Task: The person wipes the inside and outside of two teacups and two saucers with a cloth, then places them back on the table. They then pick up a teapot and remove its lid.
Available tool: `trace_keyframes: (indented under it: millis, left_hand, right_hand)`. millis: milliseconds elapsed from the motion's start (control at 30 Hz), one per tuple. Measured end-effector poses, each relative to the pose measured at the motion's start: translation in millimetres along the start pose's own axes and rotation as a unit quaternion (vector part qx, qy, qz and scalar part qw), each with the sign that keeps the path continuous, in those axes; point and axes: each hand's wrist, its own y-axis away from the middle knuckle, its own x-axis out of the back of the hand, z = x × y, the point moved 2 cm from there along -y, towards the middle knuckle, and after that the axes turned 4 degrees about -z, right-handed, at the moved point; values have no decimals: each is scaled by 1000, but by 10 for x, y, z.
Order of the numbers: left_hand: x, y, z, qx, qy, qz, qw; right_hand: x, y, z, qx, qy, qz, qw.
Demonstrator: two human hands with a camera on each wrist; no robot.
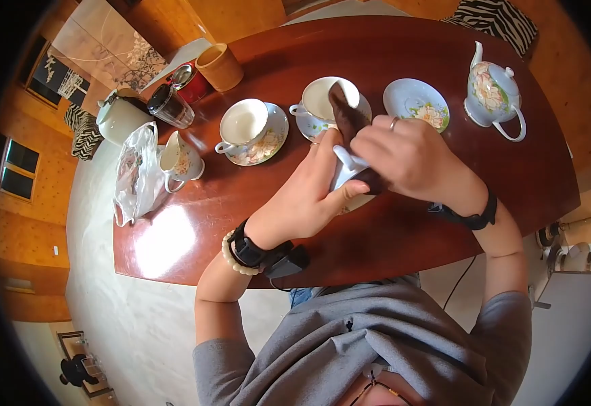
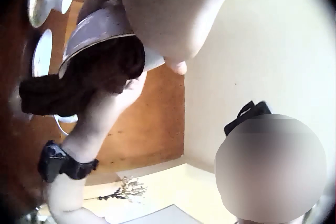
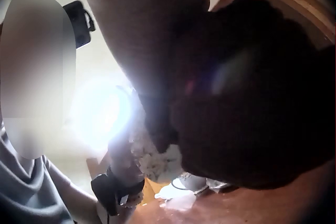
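Observation:
Over the near middle of the table, the left hand (image 1: 302, 199) grips a pale cup (image 1: 344, 174), its thumb on the near side. A dark brown cloth (image 1: 347, 115) rises from between the hands. The right hand (image 1: 421, 159), fingers curled, holds the cloth at the cup. In the left wrist view the cloth (image 2: 100, 71) fills the mouth of the tilted cup (image 2: 97, 29) and hangs out over its rim. The cloth (image 3: 252, 103) looks nearly black in the right wrist view, where it covers much of the frame beside the cup's flowered side (image 3: 160, 162).
Beyond the hands stand two cups on saucers (image 1: 245, 122), a bare flowered saucer (image 1: 414, 101) and a teapot (image 1: 495, 95). At the left are a creamer (image 1: 180, 159), a plastic bag (image 1: 136, 172), a lidded white pot (image 1: 119, 118), jars and a wooden cup (image 1: 220, 66).

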Motion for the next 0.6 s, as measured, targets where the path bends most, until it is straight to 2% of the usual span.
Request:
trace_keyframes:
  millis: [33,100,133,233,267,300,333,367,400,467,500,533,600]
  left_hand:
    - [-28,-2,4,26,-2,0,1000]
    - [-54,15,-2,-2,9,14,1000]
    - [-50,26,5,-2,18,11,1000]
    - [-49,87,-48,1,74,43,996]
    - [-52,110,-68,2,98,60,993]
    - [-71,101,-51,-40,180,97,978]
    - [-68,128,-89,-13,231,111,966]
    - [-77,158,-143,12,282,127,951]
    - [-124,169,-188,11,288,152,946]
    - [-264,239,-262,65,286,165,942]
    - [-326,279,-304,93,285,172,938]
    - [-357,283,-342,56,280,180,941]
    - [-366,379,-425,139,171,137,966]
  right_hand:
    - [1,-13,-49,10,25,-13,1000]
    - [1,-25,-125,29,75,-38,996]
    - [-27,-8,-119,36,90,-14,995]
    - [-63,29,-90,-19,7,52,998]
    - [-88,58,-43,-55,-73,90,992]
    - [-64,100,-26,-137,-158,66,976]
    - [-144,146,-17,-237,-329,50,913]
    - [-274,216,-21,-327,-484,30,811]
    - [-397,295,-42,-332,-487,29,807]
    - [-607,458,-69,-342,-496,26,798]
    - [-614,494,-56,-348,-499,-5,794]
    - [-592,526,-32,-354,-501,-36,789]
    - [-499,547,32,-359,-475,-127,793]
